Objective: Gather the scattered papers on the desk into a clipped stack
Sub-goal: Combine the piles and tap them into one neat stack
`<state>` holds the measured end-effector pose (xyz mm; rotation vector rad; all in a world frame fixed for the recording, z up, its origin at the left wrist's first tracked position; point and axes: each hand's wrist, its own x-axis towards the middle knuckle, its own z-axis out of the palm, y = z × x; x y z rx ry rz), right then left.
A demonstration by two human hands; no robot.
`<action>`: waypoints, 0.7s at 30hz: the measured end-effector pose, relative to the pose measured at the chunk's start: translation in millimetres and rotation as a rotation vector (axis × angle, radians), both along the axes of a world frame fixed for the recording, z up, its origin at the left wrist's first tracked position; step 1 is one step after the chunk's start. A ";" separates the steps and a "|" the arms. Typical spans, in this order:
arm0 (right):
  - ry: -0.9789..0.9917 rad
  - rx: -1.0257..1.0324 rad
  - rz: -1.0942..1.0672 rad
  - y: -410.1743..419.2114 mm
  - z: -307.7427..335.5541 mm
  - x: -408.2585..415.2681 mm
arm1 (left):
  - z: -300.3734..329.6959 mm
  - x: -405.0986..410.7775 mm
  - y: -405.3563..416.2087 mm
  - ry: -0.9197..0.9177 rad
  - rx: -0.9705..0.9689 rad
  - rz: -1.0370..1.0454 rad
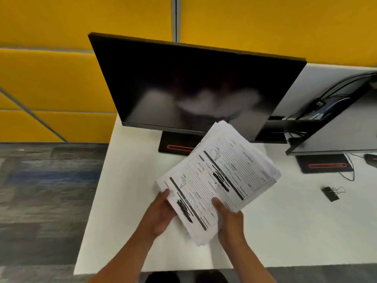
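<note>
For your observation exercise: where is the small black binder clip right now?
In the head view, the small black binder clip lies on the white desk, to the right of the held stack of printed papers, near the second monitor's base.

Both hands (163, 213) hold papers (218, 180) above desk (126, 201).

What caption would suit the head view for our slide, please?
Both hands, left and right, hold the paper stack above the desk; binder clip waits unused.

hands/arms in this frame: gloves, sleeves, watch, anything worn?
Both bare: no gloves on the left hand or right hand. Forearms are uncovered down to the frame's bottom edge, so no sleeves in view. No watch, bands, rings, markers or cables visible, though the frame is slightly blurred.
</note>
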<state>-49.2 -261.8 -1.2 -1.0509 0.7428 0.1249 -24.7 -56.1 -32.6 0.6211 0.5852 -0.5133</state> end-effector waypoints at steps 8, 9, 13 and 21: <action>0.060 0.263 -0.210 30.0 0.5 -12.8 | 16.9 6.4 -41.9 -0.153 0.282 -0.229; 0.044 0.299 -0.210 33.2 0.4 -13.2 | 18.8 14.9 -38.5 -0.181 0.334 -0.276; 0.129 0.321 -0.179 54.3 4.5 -15.5 | 31.5 51.7 -18.3 -0.254 0.541 -0.441; 0.261 -0.550 1.084 31.8 78.2 9.7 | 69.2 125.5 39.2 -0.414 0.780 -0.883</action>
